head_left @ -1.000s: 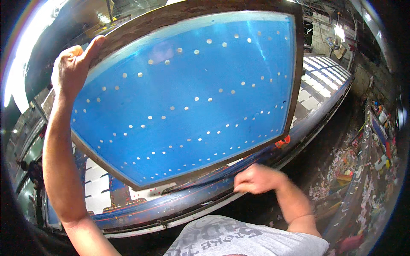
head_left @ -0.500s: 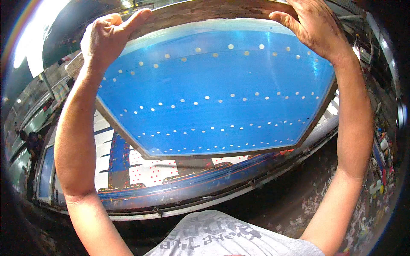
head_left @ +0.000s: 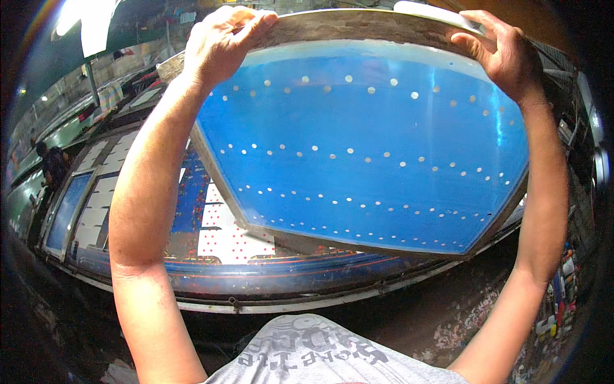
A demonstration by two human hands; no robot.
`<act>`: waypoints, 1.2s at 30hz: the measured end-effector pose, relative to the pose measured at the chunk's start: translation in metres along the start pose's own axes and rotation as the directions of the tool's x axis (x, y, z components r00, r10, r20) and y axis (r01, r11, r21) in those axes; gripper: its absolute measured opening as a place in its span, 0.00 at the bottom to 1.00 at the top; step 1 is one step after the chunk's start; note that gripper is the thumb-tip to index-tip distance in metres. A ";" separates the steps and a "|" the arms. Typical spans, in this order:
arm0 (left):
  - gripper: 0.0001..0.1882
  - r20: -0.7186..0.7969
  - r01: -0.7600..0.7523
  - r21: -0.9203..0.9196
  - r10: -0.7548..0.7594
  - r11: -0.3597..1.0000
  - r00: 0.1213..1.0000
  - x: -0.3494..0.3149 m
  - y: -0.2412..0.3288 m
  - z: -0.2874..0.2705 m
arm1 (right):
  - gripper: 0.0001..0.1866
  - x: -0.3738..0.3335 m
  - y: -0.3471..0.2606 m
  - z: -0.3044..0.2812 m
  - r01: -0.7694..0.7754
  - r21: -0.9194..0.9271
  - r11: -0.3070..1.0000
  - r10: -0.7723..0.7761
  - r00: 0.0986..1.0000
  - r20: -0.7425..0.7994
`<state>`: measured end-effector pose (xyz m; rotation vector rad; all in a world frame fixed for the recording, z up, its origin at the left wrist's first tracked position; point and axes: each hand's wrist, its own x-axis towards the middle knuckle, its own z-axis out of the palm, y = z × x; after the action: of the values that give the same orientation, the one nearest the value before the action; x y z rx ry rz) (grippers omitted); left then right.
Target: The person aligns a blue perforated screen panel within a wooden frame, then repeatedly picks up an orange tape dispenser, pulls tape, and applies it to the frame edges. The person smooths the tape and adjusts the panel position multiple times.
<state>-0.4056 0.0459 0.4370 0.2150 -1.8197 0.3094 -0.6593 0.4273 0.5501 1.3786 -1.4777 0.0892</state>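
A large screen-printing frame [head_left: 355,128] is raised in front of me, tilted, its blue mesh crossed by rows of pale round dots. My left hand [head_left: 220,45] is closed on the upper left of its brown far edge. At the upper right, my right hand [head_left: 511,61] grips the same edge, thumb on the near side. A smooth white bar [head_left: 435,14] lies along the top of that edge and runs to my right fingers; whether they hold it too is unclear. Below the frame, white pieces with red dots [head_left: 233,246] lie on the long printing table [head_left: 256,281].
Another blue screen frame [head_left: 67,208] lies farther left on the table, beside rows of plain white pieces [head_left: 96,205]. A person [head_left: 52,163] stands at the far left. Scraps and small containers [head_left: 556,320] litter the floor at the lower right.
The raised frame and both hands have shifted right in the view, and the frame's lower right now tilts further down. The white bar by my right hand has come into sight.
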 end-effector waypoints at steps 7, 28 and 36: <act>0.09 -0.110 -0.196 -0.448 0.164 0.872 0.980 -0.187 0.071 0.000 | 0.30 -0.003 -0.075 -0.030 -0.199 -0.066 0.978 0.189 0.972 -0.140; 0.10 0.981 0.647 -0.150 -0.031 -0.748 0.192 -0.343 0.326 0.111 | 0.34 -0.056 0.128 0.018 -0.421 -0.046 0.906 0.423 0.895 0.141; 0.16 0.933 0.622 -0.360 -0.280 -0.695 0.227 -0.313 0.262 0.111 | 0.38 -0.136 0.189 0.064 -0.710 0.001 0.704 0.688 0.682 0.247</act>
<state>-0.5032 0.2540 0.0820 0.3112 -1.0795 -2.3399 -0.8732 0.5390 0.5344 0.8265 -2.1694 0.5132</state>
